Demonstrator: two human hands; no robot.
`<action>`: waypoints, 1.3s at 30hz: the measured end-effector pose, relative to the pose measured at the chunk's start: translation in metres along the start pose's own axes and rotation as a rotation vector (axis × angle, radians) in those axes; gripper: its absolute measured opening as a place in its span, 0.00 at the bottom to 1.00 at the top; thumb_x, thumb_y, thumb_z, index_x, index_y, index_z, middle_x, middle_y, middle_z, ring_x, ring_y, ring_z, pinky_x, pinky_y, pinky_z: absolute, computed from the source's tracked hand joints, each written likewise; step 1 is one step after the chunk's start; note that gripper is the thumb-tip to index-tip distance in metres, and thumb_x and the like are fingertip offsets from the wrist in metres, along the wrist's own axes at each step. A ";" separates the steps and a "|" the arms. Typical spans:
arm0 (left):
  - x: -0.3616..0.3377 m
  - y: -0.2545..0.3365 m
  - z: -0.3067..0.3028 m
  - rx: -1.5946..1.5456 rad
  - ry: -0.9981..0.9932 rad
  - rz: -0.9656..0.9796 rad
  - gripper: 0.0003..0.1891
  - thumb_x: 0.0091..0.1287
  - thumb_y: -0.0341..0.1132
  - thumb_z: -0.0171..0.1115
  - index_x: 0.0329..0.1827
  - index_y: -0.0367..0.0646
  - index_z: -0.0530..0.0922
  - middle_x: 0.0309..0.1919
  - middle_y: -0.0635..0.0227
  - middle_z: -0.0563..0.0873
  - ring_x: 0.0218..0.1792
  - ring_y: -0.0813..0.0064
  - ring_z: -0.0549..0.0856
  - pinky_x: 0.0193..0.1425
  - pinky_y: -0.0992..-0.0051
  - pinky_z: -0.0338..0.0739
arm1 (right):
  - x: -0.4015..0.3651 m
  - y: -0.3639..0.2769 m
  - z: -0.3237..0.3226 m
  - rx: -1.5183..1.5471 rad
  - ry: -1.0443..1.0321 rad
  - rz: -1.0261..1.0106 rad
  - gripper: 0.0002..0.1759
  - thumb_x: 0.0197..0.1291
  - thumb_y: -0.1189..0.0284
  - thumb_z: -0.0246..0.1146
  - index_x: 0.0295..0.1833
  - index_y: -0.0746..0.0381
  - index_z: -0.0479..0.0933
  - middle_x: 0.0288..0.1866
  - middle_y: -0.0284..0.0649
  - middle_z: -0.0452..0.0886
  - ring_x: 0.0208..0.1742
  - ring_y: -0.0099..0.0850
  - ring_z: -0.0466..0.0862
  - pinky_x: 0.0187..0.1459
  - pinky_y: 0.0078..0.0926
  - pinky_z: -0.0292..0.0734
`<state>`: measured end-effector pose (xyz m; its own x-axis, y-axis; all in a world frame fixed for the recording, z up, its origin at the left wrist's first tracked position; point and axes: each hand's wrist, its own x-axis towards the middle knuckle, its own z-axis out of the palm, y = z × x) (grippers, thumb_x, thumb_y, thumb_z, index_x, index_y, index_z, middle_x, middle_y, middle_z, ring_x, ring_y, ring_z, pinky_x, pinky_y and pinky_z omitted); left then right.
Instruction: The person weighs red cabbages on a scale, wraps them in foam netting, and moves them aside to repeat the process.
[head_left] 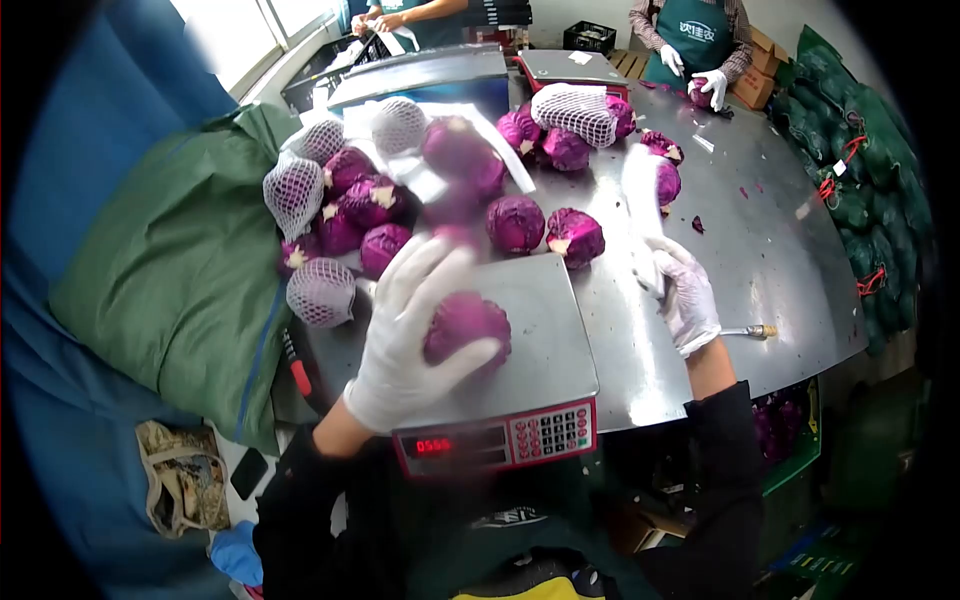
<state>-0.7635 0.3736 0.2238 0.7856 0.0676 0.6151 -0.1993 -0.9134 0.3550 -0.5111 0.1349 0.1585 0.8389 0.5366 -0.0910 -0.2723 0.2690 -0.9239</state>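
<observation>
My gloved left hand [410, 335] cups a red cabbage [480, 325] from its left side, fingers over the top and thumb across the front. That cabbage rests on the steel pan of a digital scale [550, 345], whose red display appears to read 0555. To the right, my gloved right hand [688, 300] grips the lower end of a white foam net sleeve [642, 200], which stretches upward over the table. Just beyond the scale lie two bare cabbages [516, 224]. Left of them is a pile of cabbages [370, 200], some in foam nets [320, 292].
A red-handled tool [298, 375] lies left of the scale, and a metal tool [750, 331] lies right of my right hand. A green bag [180, 260] slumps at the left. Stacked green net sacks [850, 200] border the right. Two people work across the steel table [790, 290].
</observation>
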 end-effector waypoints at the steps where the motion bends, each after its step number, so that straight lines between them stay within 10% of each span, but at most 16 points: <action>1: 0.019 0.016 -0.002 0.001 0.034 0.087 0.36 0.53 0.44 0.76 0.66 0.43 0.74 0.65 0.49 0.72 0.69 0.47 0.69 0.72 0.56 0.62 | -0.016 -0.013 0.028 0.049 -0.083 0.034 0.22 0.58 0.79 0.54 0.59 0.69 0.76 0.52 0.42 0.82 0.49 0.30 0.82 0.56 0.29 0.78; 5: 0.063 0.038 0.027 0.084 0.114 0.488 0.19 0.55 0.31 0.70 0.51 0.44 0.81 0.53 0.58 0.80 0.56 0.49 0.77 0.63 0.59 0.72 | -0.079 -0.052 0.113 0.061 -0.284 -0.059 0.19 0.69 0.68 0.57 0.59 0.68 0.77 0.51 0.41 0.83 0.45 0.28 0.84 0.47 0.25 0.81; 9: 0.078 0.048 0.013 -0.564 0.248 0.190 0.14 0.62 0.21 0.63 0.50 0.41 0.78 0.44 0.68 0.83 0.46 0.74 0.83 0.45 0.77 0.80 | -0.088 -0.091 0.106 -0.624 -0.224 -0.443 0.20 0.71 0.63 0.59 0.61 0.64 0.78 0.43 0.34 0.86 0.44 0.23 0.83 0.46 0.22 0.79; 13: 0.092 0.071 0.013 -0.738 0.462 0.152 0.04 0.58 0.19 0.61 0.32 0.37 0.78 0.29 0.64 0.82 0.35 0.74 0.84 0.42 0.75 0.81 | -0.080 -0.069 0.111 -0.053 -0.453 -0.200 0.20 0.68 0.73 0.60 0.63 0.66 0.75 0.46 0.44 0.86 0.42 0.27 0.87 0.43 0.19 0.85; 15: 0.081 0.059 0.014 -0.868 0.221 -0.119 0.07 0.62 0.23 0.64 0.43 0.39 0.81 0.34 0.70 0.84 0.40 0.78 0.83 0.43 0.80 0.78 | -0.077 -0.049 0.119 0.203 -0.596 -0.155 0.20 0.66 0.75 0.61 0.63 0.66 0.75 0.47 0.45 0.86 0.41 0.29 0.88 0.43 0.19 0.86; 17: 0.077 0.050 0.023 -0.356 0.368 -0.003 0.04 0.60 0.24 0.66 0.37 0.39 0.81 0.36 0.67 0.83 0.41 0.78 0.82 0.42 0.78 0.76 | -0.076 -0.029 0.125 0.284 -0.541 -0.151 0.18 0.66 0.74 0.61 0.60 0.67 0.76 0.47 0.44 0.86 0.42 0.28 0.87 0.44 0.19 0.85; 20: 0.061 0.038 0.041 -0.373 0.443 -0.117 0.04 0.60 0.24 0.63 0.35 0.40 0.77 0.31 0.71 0.78 0.33 0.81 0.76 0.39 0.79 0.72 | -0.083 -0.011 0.144 0.216 -0.282 -0.079 0.13 0.71 0.72 0.56 0.55 0.67 0.78 0.41 0.38 0.84 0.34 0.24 0.83 0.39 0.16 0.79; 21: 0.054 0.039 0.045 -0.420 0.422 -0.179 0.04 0.62 0.24 0.61 0.36 0.41 0.75 0.30 0.72 0.76 0.32 0.82 0.75 0.39 0.79 0.71 | -0.068 0.001 0.127 0.052 -0.448 -0.227 0.18 0.70 0.69 0.58 0.61 0.64 0.73 0.52 0.36 0.81 0.45 0.24 0.80 0.49 0.23 0.77; 24: 0.043 0.025 0.039 -0.986 0.349 -0.556 0.03 0.68 0.26 0.49 0.38 0.44 0.72 0.29 0.74 0.77 0.30 0.82 0.75 0.43 0.80 0.73 | -0.058 0.015 0.118 -0.270 -0.462 -0.518 0.22 0.68 0.71 0.58 0.64 0.67 0.69 0.58 0.42 0.79 0.54 0.31 0.80 0.60 0.31 0.75; 26: 0.048 0.022 0.017 -1.564 0.407 -0.954 0.06 0.69 0.31 0.49 0.41 0.45 0.76 0.32 0.71 0.82 0.35 0.76 0.82 0.50 0.76 0.78 | -0.065 0.004 0.117 0.367 -0.719 -0.091 0.27 0.65 0.69 0.62 0.67 0.64 0.66 0.61 0.46 0.76 0.60 0.35 0.78 0.64 0.40 0.73; 29: 0.028 -0.059 0.022 -2.130 -0.008 -0.712 0.10 0.71 0.32 0.52 0.48 0.37 0.78 0.39 0.63 0.86 0.40 0.72 0.85 0.51 0.72 0.80 | -0.103 -0.006 0.132 0.686 -0.630 0.505 0.29 0.66 0.65 0.62 0.65 0.71 0.67 0.60 0.49 0.78 0.55 0.37 0.83 0.62 0.39 0.77; 32: 0.018 0.003 -0.025 -1.241 -0.050 -0.524 0.12 0.74 0.27 0.46 0.51 0.34 0.77 0.45 0.63 0.85 0.43 0.78 0.85 0.52 0.75 0.83 | -0.090 -0.003 0.107 0.601 -0.641 0.360 0.27 0.72 0.59 0.54 0.68 0.66 0.66 0.62 0.48 0.77 0.55 0.37 0.82 0.56 0.35 0.82; 39: -0.054 0.022 -0.006 -2.002 -0.304 -0.904 0.22 0.74 0.41 0.58 0.63 0.35 0.73 0.54 0.66 0.83 0.50 0.75 0.82 0.58 0.75 0.77 | -0.099 -0.005 0.103 0.706 -0.692 0.201 0.33 0.75 0.53 0.46 0.77 0.58 0.55 0.73 0.47 0.67 0.71 0.46 0.71 0.69 0.54 0.68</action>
<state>-0.8139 0.3520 0.2023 0.9876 -0.1170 -0.1046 0.1558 0.8114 0.5634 -0.6410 0.1624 0.2105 0.3497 0.9102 0.2220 -0.7837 0.4140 -0.4631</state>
